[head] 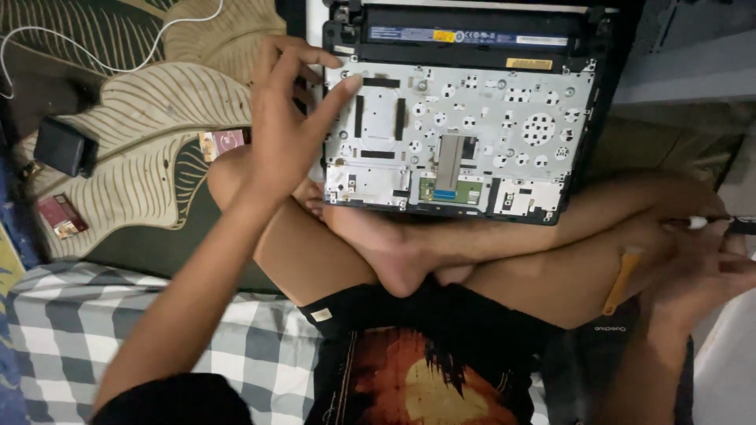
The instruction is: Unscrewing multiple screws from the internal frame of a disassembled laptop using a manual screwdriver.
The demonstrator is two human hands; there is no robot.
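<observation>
My left hand (277, 118) grasps nothing: its fingers are spread loose, with the forefinger stretched out so that its tip (352, 82) rests on the upper left corner of the opened laptop base (465, 126), where a screw seat may lie, though that spot is too small to tell. My right hand (705, 267) is down at the far right edge of the view, curled about a slim pen-like tool (713, 223) with a dark and white shaft, likely a screwdriver; how tightly it is held I cannot tell, since the fingers blur there. An orange pry stick (620, 282) lies against my right leg just beside that hand, kept within easy reach.

The laptop base rests keyboard-side up with the keyboard off, its grey metal tray and a small green board (450, 190) bare. Its near edge sits on my crossed legs (441, 244), which hold it steady and close under my eyes. The black hinge bar (472, 35) runs along its far edge.

To the left there is open room on the leaf-patterned cloth (142, 142), where a black adapter block (64, 146), a white cable (118, 55) and a small red packet (61, 216) lie well apart from the laptop. A checked blanket (71, 323) lies under my left arm. On the right, the space is tight.
</observation>
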